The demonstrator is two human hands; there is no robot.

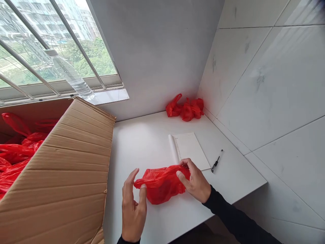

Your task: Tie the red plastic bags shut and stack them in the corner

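Observation:
A crumpled red plastic bag (162,186) lies across the white table between my two hands. My left hand (134,206) is at the bag's left end, thumb and fingers spread apart around its narrow tip without closing on it. At the opposite end, my right hand (196,181) is curved over the bag, its thumb in front and its fingers at the far edge. A gap shows between that thumb and the index finger. Whatever is inside the bag, if anything, cannot be made out.
A cardboard box (83,159) with several red bags (22,152) stands at left. Beyond my right hand are an open notebook (191,149) and a black pen (216,163). More red bags (188,110) sit in the corner. A water bottle (73,76) leans at the barred window.

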